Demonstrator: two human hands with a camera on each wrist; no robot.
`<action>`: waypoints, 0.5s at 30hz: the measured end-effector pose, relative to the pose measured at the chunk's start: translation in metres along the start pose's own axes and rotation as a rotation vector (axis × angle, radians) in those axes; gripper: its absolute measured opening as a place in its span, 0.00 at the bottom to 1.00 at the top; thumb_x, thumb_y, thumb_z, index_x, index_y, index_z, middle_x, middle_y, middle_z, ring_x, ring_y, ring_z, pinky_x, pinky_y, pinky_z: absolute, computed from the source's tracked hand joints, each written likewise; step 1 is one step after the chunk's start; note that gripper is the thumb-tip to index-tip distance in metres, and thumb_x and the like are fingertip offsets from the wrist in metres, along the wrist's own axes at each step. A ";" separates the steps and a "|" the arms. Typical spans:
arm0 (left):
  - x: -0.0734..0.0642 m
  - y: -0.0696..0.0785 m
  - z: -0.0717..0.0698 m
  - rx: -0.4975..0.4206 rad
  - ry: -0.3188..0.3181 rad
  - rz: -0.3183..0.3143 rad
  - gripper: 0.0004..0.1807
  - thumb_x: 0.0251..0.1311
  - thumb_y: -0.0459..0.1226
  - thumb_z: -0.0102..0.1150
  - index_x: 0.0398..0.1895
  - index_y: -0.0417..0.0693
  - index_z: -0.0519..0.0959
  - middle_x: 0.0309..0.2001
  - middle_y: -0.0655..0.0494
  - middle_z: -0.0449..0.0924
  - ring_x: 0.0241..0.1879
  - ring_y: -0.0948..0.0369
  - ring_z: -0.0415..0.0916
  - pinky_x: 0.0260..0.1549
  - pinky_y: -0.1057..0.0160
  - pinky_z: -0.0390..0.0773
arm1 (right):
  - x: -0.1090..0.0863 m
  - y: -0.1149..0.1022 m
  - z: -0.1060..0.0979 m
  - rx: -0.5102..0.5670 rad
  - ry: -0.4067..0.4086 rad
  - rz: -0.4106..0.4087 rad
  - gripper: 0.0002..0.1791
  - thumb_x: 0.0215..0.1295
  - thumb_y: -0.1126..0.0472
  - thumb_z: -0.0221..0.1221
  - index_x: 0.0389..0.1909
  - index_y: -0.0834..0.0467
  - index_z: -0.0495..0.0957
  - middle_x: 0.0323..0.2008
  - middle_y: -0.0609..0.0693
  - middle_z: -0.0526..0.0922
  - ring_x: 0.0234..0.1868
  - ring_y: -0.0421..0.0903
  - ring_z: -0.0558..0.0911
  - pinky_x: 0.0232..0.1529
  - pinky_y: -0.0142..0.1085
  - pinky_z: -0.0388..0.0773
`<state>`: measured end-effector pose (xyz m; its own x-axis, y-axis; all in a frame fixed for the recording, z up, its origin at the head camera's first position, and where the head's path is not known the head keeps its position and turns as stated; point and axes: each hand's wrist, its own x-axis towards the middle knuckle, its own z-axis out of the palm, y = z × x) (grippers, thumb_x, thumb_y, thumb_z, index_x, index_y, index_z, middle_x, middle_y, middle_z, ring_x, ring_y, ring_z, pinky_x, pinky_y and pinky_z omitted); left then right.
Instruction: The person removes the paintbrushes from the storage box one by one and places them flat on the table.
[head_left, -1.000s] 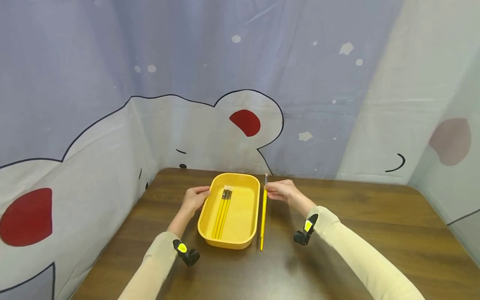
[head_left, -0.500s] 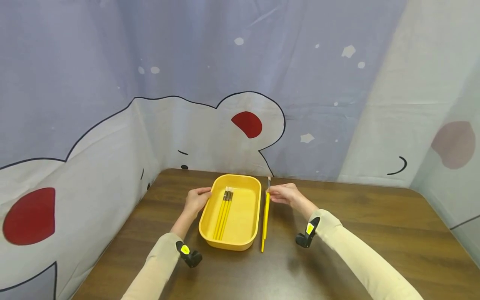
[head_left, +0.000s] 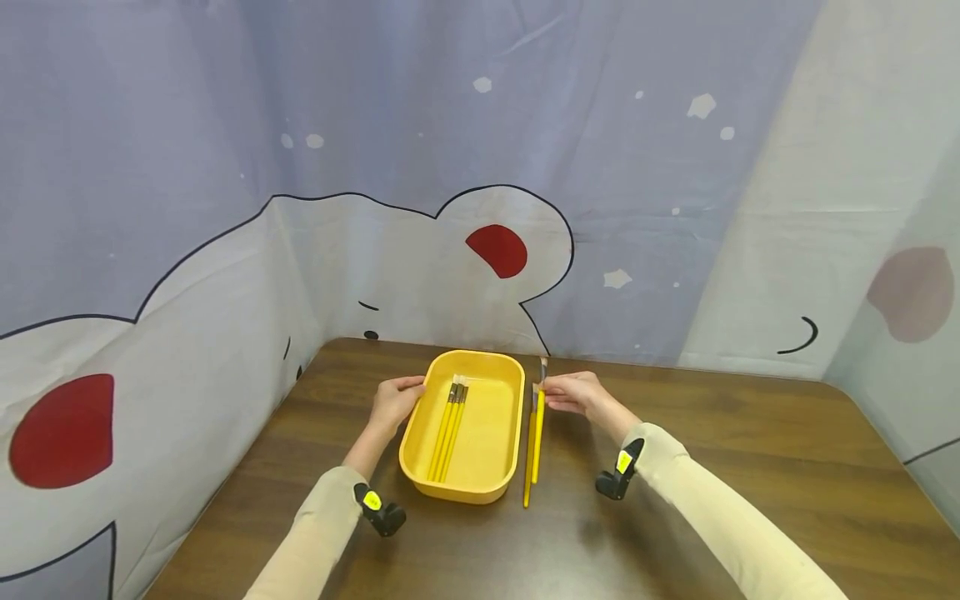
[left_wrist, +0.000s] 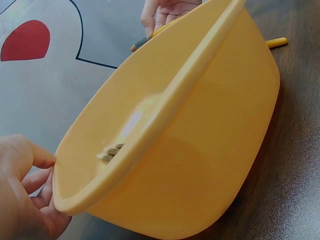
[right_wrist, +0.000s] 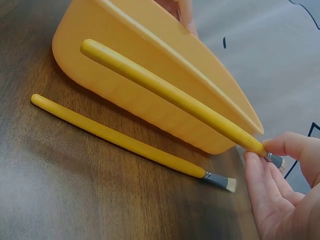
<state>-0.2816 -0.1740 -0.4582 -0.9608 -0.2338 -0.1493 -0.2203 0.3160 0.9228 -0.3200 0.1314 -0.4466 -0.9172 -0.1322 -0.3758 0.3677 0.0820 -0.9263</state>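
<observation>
A yellow plastic basin (head_left: 480,492) stands on the table, with several yellow-handled paintbrushes (head_left: 447,433) lying side by side inside it. My left hand (head_left: 393,402) grips the basin's left rim, thumb and fingers on either side of the wall (left_wrist: 70,202). On the other side, my right hand (head_left: 581,392) pinches a paintbrush (right_wrist: 175,97) near its metal ferrule, bristles pointing away and handle toward me. This brush is raised beside the basin's right wall. Below it another paintbrush (right_wrist: 120,137) lies flat on the wood, alongside the basin.
The brown wooden table (head_left: 697,467) reaches back to a printed fabric curtain (head_left: 630,208) hung close behind the basin. More curtain stands along the left and right sides. A black camera is strapped on each wrist.
The held paintbrush has shifted slightly to the right, away from the basin, and the brush lying beneath it now shows. The left hand keeps its place on the rim.
</observation>
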 end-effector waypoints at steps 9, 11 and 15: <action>0.000 0.002 -0.002 -0.007 -0.009 -0.026 0.19 0.64 0.36 0.55 0.56 0.39 0.78 0.51 0.37 0.80 0.41 0.51 0.82 0.27 0.66 0.82 | 0.004 0.005 0.001 -0.001 0.017 0.015 0.16 0.60 0.67 0.60 0.48 0.71 0.76 0.18 0.44 0.83 0.20 0.36 0.82 0.26 0.26 0.82; 0.000 0.003 -0.002 -0.008 -0.013 -0.032 0.19 0.64 0.36 0.55 0.56 0.39 0.78 0.51 0.37 0.80 0.42 0.51 0.82 0.28 0.66 0.82 | 0.006 0.007 0.001 0.001 0.019 0.017 0.16 0.59 0.67 0.60 0.48 0.71 0.76 0.19 0.45 0.83 0.20 0.36 0.82 0.26 0.26 0.82; 0.000 0.003 -0.002 -0.010 -0.009 -0.036 0.19 0.64 0.36 0.55 0.56 0.39 0.78 0.52 0.37 0.80 0.43 0.50 0.82 0.29 0.65 0.82 | 0.007 0.010 0.002 0.003 0.015 0.018 0.18 0.59 0.68 0.60 0.49 0.72 0.76 0.19 0.45 0.83 0.20 0.36 0.82 0.26 0.26 0.82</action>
<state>-0.2817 -0.1744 -0.4543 -0.9539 -0.2361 -0.1855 -0.2528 0.2983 0.9204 -0.3221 0.1293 -0.4581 -0.9125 -0.1155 -0.3924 0.3851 0.0812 -0.9193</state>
